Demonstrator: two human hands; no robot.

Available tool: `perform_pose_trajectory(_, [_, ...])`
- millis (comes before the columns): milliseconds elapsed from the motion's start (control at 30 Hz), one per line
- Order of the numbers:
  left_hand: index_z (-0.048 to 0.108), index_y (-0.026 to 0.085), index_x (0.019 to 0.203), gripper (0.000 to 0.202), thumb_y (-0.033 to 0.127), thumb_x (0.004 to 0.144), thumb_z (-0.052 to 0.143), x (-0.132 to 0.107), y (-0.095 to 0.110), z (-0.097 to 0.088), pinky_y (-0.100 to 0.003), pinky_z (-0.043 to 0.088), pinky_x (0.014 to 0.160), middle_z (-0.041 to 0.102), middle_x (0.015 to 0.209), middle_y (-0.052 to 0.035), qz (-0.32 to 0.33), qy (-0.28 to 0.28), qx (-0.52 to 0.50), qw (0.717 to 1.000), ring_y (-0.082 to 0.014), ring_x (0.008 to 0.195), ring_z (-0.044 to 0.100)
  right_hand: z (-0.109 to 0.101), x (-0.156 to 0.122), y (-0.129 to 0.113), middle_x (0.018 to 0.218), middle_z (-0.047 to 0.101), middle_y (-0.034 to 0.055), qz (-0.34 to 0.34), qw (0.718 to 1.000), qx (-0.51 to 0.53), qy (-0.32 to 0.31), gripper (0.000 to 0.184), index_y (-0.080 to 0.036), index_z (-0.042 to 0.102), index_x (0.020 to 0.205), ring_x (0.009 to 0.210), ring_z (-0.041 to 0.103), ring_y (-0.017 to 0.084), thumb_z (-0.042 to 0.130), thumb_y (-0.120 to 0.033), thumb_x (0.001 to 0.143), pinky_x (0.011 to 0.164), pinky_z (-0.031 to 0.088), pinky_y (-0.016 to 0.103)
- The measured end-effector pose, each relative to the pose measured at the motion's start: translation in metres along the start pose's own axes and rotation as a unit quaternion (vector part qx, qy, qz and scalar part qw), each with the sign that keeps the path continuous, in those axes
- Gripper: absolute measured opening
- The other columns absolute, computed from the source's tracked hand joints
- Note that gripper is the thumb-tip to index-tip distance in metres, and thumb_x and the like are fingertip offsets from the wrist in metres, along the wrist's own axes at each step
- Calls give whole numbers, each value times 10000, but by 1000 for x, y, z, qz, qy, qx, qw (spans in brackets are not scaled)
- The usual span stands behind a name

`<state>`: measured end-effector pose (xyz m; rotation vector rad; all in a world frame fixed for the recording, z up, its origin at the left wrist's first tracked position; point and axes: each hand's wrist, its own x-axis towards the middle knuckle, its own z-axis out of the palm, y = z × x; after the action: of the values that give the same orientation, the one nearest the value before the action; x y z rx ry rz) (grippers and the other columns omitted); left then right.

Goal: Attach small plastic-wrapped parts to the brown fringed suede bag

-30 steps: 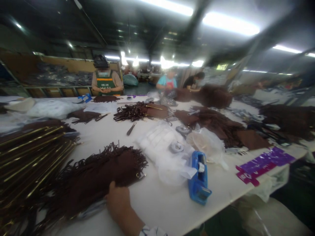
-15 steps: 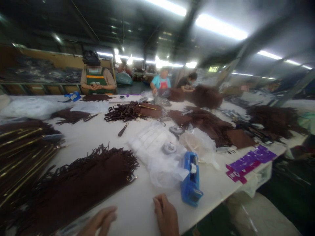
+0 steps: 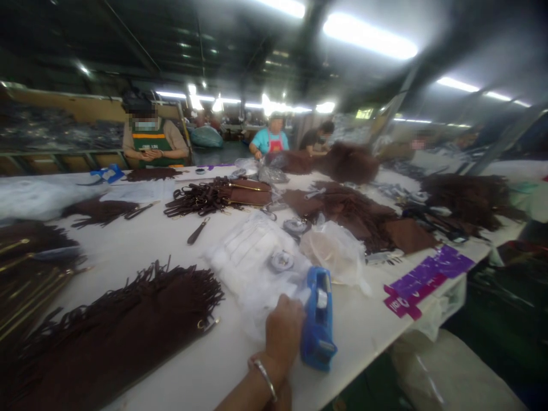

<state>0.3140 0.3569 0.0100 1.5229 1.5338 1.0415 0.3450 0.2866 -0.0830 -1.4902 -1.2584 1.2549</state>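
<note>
My left hand point(image 3: 285, 328), with a bangle point(image 3: 264, 378) on its wrist, reaches across to the lower edge of a clear plastic bag point(image 3: 252, 302). Its fingers are curled, and what lies in them is hidden. Just right of it stands a blue tape dispenser point(image 3: 319, 319). Only a bit of my right hand point(image 3: 283, 397) shows under the left forearm, its fingers hidden. To the left lies a stack of dark brown fringed pieces point(image 3: 124, 331) with a gold clasp point(image 3: 205, 324) at its corner.
Brown pieces with gold zips point(image 3: 34, 297) lie far left. Beyond are brown straps point(image 3: 194, 200), a tape roll point(image 3: 281, 261), a brown pile point(image 3: 351, 214) and purple packaging point(image 3: 417, 282) by the table edge point(image 3: 368, 365). Co-workers point(image 3: 154, 140) are across the table.
My left hand has moved right and forward to the plastic bag beside the tape dispenser. The right hand is now mostly covered by the left arm. The view has shifted slightly right.
</note>
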Motion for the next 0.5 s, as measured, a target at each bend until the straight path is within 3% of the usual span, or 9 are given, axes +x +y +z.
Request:
perform_pose_trajectory(133, [542,181,659,234,338,833,557,11,-13,-14,-270,357,598,525,634,-13,-110,6,-144,983,-143,590,473,8,-15,3,845,724,129,-28,999,-42,14,354,-221,707,887,806,681,321,593,-535,766,716,523,396])
perform_pose_trajectory(233, [468,197,624,351,483,814,544,11,-28,-33,-241,283,468,425,476,41,-162,-3,-178,971,-104,435,346,14,-19,0,717,692,69,-56,997,-48,33,389,-229,658,847,635,657,234,452,-558,866,604,500,311])
perform_pose_trajectory(367, [428,208,619,447,608,767,563,5,-42,-56,-223,209,419,362,433,76,-187,8,-190,964,-78,390,263,10,-13,-9,534,581,-27,35,993,99,54,485,-205,606,798,361,456,98,546,-686,803,370,337,196])
perform_pose_trajectory(500, [405,209,595,518,677,743,573,-3,-49,-58,-225,188,424,342,438,77,-186,20,-181,965,-76,401,261,-4,-10,-18,544,598,-16,91,961,249,74,566,-176,596,794,333,395,60,629,-736,712,328,280,160])
